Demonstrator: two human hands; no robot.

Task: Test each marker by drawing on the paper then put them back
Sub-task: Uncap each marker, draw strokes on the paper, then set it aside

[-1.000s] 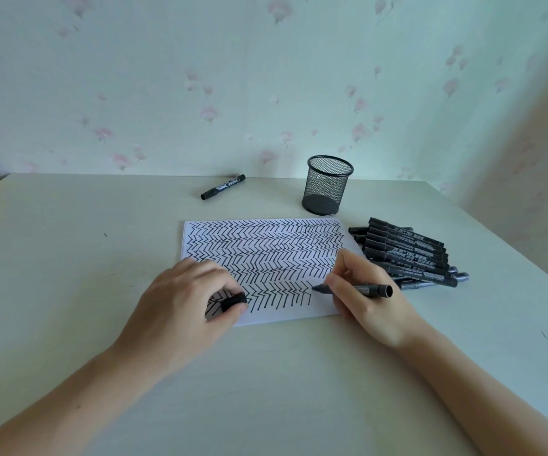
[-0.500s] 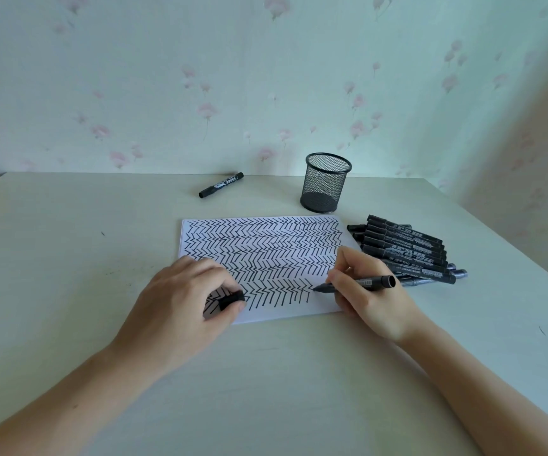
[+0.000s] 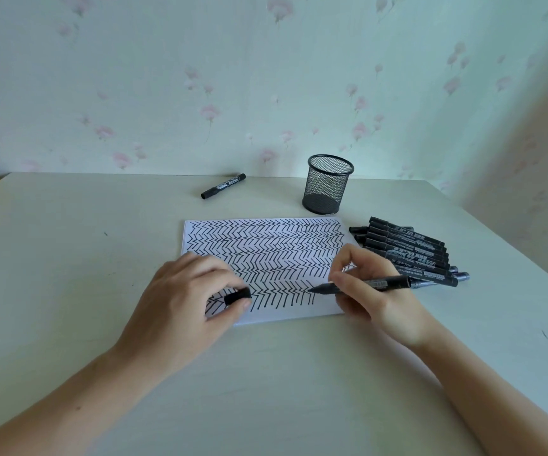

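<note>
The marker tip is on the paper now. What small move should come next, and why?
Probably pull the marker in the right hand down into one more short stroke: its tip touches the paper at the end of the unfinished bottom row, and the left hand holds the cap off.

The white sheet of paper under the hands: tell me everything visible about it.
The white sheet of paper lies flat on the pale tabletop, in front of the black wire-mesh pen cup and left of the pile of black markers. Rows of black chevron strokes cover nearly all of it; a bare strip remains along the near edge and near-right corner. The left hand, pinching a black marker cap, rests on its near-left part. The right hand holds an uncapped black marker, tip at the last row.
</note>
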